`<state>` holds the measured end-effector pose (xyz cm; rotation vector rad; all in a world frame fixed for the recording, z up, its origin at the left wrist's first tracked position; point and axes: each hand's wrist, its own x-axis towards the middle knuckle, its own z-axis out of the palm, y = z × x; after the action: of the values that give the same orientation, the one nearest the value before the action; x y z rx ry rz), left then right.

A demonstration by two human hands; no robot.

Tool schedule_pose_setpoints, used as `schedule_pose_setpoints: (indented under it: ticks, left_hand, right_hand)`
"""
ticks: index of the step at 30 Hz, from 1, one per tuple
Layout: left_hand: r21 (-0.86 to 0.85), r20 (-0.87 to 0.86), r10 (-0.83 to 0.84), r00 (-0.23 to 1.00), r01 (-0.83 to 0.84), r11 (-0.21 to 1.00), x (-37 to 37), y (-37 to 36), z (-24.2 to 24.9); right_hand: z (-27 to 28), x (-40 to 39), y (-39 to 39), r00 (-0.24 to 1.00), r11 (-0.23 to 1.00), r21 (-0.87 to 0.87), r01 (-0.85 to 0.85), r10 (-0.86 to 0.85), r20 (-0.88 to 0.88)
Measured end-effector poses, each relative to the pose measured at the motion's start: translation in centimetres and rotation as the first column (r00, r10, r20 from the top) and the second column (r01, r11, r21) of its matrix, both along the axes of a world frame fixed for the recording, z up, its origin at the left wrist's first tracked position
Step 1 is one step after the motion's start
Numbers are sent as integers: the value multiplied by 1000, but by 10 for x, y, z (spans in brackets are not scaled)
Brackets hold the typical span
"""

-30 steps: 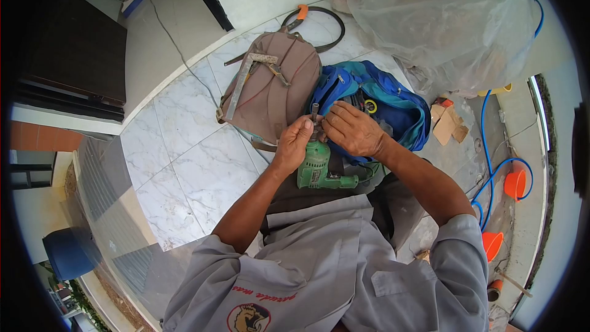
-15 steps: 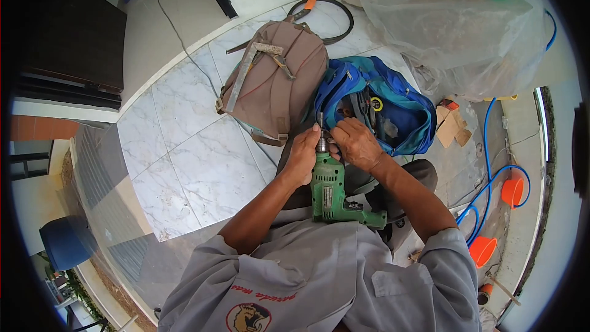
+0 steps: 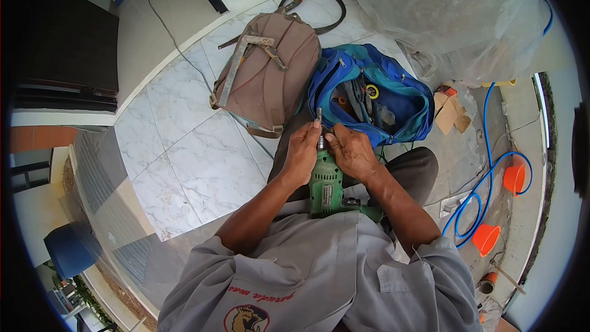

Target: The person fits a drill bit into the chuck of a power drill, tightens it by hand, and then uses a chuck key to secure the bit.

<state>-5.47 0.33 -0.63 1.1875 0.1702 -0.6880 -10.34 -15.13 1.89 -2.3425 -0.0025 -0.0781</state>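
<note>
On the left we have pale marbled floor tiles (image 3: 178, 172), and toward their far side a brown backpack (image 3: 258, 98) lies with a metal square (image 3: 235, 74) across it. Just right of it a blue bag (image 3: 424, 101) gapes open; its fabric looks soft enough to fold under a pull.

Near us, over the dark trousers (image 3: 421, 169), is the green drill (image 3: 326, 189), its nose pointing far and its rear end against the grey shirt (image 3: 319, 261). We judge it fairly heavy and rigid, not fragile, with most of its weight likely in the wide motor body, so holding it by the nose alone would leave it tail-heavy. The handle (image 3: 371, 212) runs off to the right, partly behind the right arm (image 3: 402, 203); for lifting, we would wrap that and support the body from below.

The left hand (image 3: 300, 152) is closed on the drill's front end from the left, thumb up beside the bit. The right hand (image 3: 354, 152) has its fingers bent against the other side; whether they grip anything there, we cannot tell.

Between the hands shows the chuck (image 3: 321, 142), bare metal that we expect to be hard and somewhat slippery, best held all round. The bit (image 3: 319, 113), thin and stiff, sticks out beyond; we would pinch it by the shaft.
</note>
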Motion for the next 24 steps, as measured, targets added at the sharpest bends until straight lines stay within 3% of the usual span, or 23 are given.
schedule_pose_setpoints:
  ticks: [3, 12, 13, 15, 18, 21, 24]
  left_hand:
    - [13, 41, 4, 999, -5, 1000, -1, -2, 2]
    - [54, 167, -13, 986, 4, 999, -2, -10, 16]
    - [54, 192, 0, 981, -10, 999, 0, -12, 19]
    - [133, 417, -54, 907, -2, 991, 12, -9, 29]
    - [183, 635, -93, 767, -33, 983, 14, -3, 50]
    - [187, 696, -108, 710, -33, 982, 9, 13, 47]
    - [149, 665, -135, 734, 47, 988, 8, 26, 37]
  right_hand:
    - [6, -2, 2, 1000, 999, -30, 25, -25, -15]
    - [30, -4, 11, 970, 975, 93, 204, -188, -155]
    - [37, -2, 10, 973, 973, 103, 205, -191, -131]
    - [50, 5, 7, 977, 971, 126, 202, -192, -92]
    - [46, 15, 3, 974, 940, 284, 186, -214, 70]
    - [37, 13, 6, 944, 961, 264, 80, -159, 291]
    - [31, -6, 5, 992, 872, 473, 126, -97, -87]
